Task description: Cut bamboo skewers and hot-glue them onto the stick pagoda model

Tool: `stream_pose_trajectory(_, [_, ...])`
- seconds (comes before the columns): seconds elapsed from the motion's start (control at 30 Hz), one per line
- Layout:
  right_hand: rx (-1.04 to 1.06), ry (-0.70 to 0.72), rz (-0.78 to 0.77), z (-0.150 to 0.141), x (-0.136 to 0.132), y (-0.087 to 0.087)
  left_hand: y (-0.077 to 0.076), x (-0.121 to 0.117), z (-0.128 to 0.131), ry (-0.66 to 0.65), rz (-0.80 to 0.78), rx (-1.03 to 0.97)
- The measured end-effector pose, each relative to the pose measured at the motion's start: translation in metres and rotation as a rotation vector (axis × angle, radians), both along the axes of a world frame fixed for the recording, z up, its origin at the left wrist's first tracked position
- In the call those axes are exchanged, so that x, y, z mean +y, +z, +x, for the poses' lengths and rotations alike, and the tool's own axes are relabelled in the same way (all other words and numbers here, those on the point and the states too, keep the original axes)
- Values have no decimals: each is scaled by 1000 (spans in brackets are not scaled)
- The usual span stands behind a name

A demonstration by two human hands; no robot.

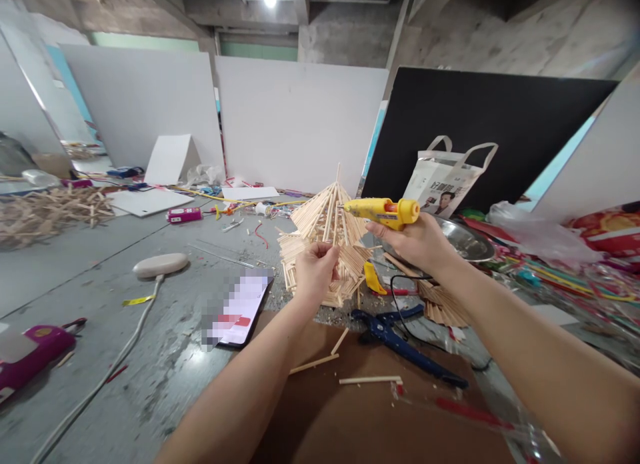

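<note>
A pagoda-like model [303,217] built of thin wooden sticks stands in the middle, with a tiered, pointed roof and a spire. My right hand [417,241] is closed around a yellow hot glue gun [383,212]; its nozzle points left at the upper roof. In front of the model, my left hand [316,267] pinches a wooden stick [327,234] against the lower part of the upper roof. The fingers hide part of that stick and of the model's front.
A phone [245,309] lies left of my left forearm. Blue-handled cutters [395,337] and loose sticks [370,380] lie on a brown board [325,417]. Behind my right hand are a metal bowl [465,241] and a paper bag [440,181]. A white cable [133,341] runs along the left.
</note>
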State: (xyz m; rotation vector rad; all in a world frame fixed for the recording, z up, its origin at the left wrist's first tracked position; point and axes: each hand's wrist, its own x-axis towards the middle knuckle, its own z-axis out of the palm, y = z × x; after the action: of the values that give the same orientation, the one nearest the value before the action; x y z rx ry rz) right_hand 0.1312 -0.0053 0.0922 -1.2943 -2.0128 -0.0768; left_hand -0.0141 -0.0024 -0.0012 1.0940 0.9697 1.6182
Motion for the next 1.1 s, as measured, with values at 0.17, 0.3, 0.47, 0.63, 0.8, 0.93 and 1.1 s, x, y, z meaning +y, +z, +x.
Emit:
stream_pose_trajectory(0.17, [-13, -9, -3, 1, -1, 0, 1, -1, 0, -1, -11, 2])
stream_pose_trajectory(0.3, [-8, 5, -9, 1, -1, 0, 1, -1, 0, 0, -11, -3])
stream_pose_trajectory(0.47, [-2, 12, 2, 1, 2, -1, 2, -2, 0, 2, -16, -6])
stream_pose_trajectory(0.63, [-8, 9, 15, 1, 3, -2, 1, -1, -1, -1, 0, -2])
stream_pose_trajectory(0.8, [-2, 23, 14, 0, 1, -1, 1, -2, -1, -3, 1, 3])
stream_pose_trajectory(0.93, [-12, 20, 22, 0, 0, 0, 2, -2, -1, -3, -3, -9])
stream_pose_trajectory(1.1, [12, 60, 9, 0, -2, -2, 2, -1, 0, 0, -6, -7])
